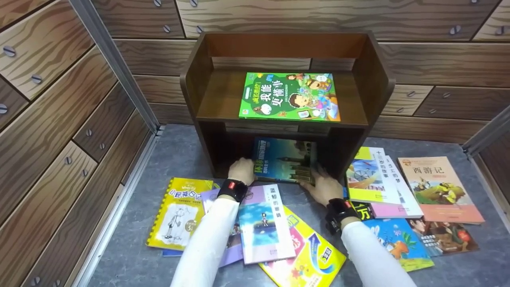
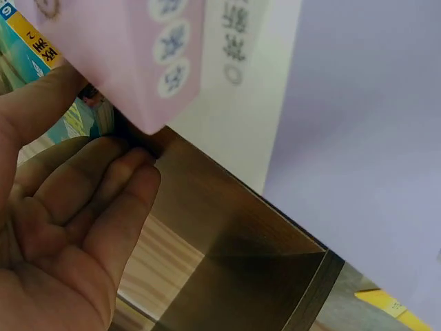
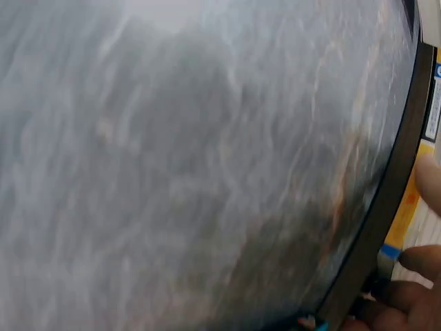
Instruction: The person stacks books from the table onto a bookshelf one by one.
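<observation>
A book with a dark teal cover [image 1: 283,157], showing a clock tower and a skyline, lies flat in the lower compartment of a brown wooden bookshelf [image 1: 219,97]. My left hand [image 1: 241,170] holds its left front corner, and my right hand [image 1: 324,187] grips the right front corner. In the left wrist view, the thumb and curled fingers [image 2: 103,200] sit around the book's edge, beside a blue and yellow spine [image 2: 34,41]. The right wrist view shows fingers [image 3: 420,258] against a yellow-orange spine [image 3: 405,210], next to the dark shelf edge.
A green book [image 1: 289,97] lies on the upper shelf. Left of centre lie a yellow notebook-style book [image 1: 179,215] and a purple-white book [image 1: 265,225], with a yellow-pink book [image 1: 314,255] under my arms. Several more books, including an orange one [image 1: 442,189], overlap at right.
</observation>
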The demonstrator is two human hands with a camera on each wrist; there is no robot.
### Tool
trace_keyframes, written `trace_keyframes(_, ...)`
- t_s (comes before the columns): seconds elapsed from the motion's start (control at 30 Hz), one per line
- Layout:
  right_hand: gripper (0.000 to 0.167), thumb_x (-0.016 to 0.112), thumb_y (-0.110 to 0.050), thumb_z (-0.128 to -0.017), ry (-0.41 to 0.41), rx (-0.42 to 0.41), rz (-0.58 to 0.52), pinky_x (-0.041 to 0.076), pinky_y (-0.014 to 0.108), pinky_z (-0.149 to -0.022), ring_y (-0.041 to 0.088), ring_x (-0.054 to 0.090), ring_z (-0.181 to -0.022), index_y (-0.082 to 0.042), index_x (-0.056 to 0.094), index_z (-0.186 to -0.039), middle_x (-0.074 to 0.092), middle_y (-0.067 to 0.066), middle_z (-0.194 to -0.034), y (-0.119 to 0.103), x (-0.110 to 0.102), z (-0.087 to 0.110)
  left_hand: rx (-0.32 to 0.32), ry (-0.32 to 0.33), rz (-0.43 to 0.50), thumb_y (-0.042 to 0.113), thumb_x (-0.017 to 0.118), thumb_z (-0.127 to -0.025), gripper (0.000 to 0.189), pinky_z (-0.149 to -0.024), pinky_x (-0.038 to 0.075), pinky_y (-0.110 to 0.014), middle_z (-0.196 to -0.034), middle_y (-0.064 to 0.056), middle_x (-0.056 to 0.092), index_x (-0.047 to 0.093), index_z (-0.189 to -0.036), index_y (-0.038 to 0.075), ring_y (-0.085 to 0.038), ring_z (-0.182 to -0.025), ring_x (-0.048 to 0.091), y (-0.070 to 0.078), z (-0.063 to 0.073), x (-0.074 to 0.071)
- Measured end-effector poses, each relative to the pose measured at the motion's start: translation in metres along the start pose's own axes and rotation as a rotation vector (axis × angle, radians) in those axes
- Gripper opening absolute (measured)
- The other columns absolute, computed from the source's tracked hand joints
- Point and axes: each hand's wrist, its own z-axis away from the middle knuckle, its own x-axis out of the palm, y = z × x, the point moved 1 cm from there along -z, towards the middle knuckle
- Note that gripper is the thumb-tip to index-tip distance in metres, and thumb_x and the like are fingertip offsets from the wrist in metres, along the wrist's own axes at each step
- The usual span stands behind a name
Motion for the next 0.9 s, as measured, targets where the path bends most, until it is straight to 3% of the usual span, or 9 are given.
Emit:
trace_keyframes(0.43, 0.062, 0.077, -0.03, -0.095, 0.085, -0.099, 0.044, 0.055, 0.067, -0.082, 0.053, 0.067, -0.101, -0.002, 0.057, -0.146, 0.055, 0.025, -0.148, 0.0048, -0.0008, 0.0007, 0.007, -0.011, 0.016, 0.021, 0.093, -0.076, 0.033, -0.085, 0.059, -0.051, -0.103, -0.02, 0.075, 0.08, -0.1, 0.004, -0.039, -0.096, 0.071, -0.0029, -0.0016, -0.001)
trace_keyframes(0.7, 0.06, 0.079, -0.026, -0.093, 0.126, -0.135, 0.045, 0.056, 0.066, -0.074, 0.053, 0.068, -0.092, -0.001, 0.059, -0.144, 0.057, 0.025, -0.146, 0.0027, -0.0008, 0.001, -0.025, -0.024, 0.025, 0.021, 0.094, -0.073, 0.033, -0.086, 0.058, -0.049, -0.103, -0.017, 0.074, 0.081, -0.1, 0.007, -0.036, -0.098, 0.07, -0.0055, -0.0032, -0.0021)
trace_keyframes(0.9, 0.061, 0.078, -0.028, -0.093, 0.118, -0.122, 0.046, 0.056, 0.066, -0.072, 0.053, 0.068, -0.089, -0.002, 0.058, -0.145, 0.057, 0.025, -0.146, 0.0076, 0.0027, -0.0004, -0.009, -0.014, 0.042, 0.017, 0.092, -0.072, 0.025, -0.082, 0.059, -0.05, -0.098, -0.017, 0.074, 0.08, -0.091, 0.006, -0.036, -0.093, 0.07, -0.0032, -0.0028, -0.0014)
